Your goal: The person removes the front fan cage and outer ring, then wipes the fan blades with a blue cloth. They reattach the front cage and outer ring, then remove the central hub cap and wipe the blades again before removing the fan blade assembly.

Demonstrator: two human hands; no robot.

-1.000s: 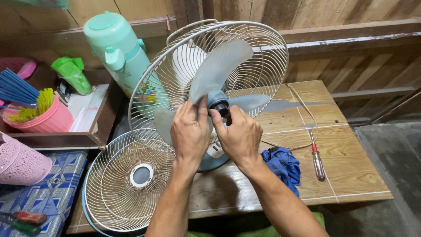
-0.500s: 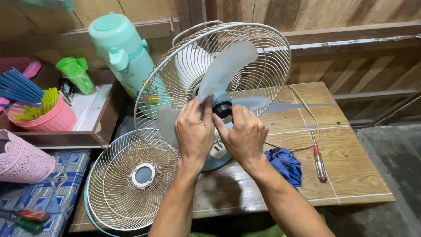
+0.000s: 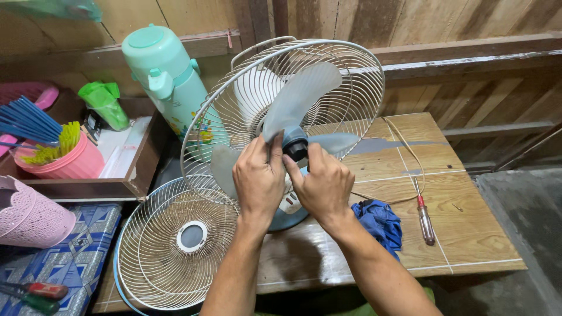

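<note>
On table (image 3: 468,234): fan (image 3: 304,105) uncaged, translucent grey blades, dark hub cap (image 3: 295,146).

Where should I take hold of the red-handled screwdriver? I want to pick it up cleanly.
Take the screwdriver by its red handle, the upper end. Come from above or the right: it lies flat on the wooden table, the blue cloth to its left.

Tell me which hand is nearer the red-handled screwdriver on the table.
Right. The right hand grips the fan hub, nearer the screwdriver; the left hand is farther, beyond it.
</note>
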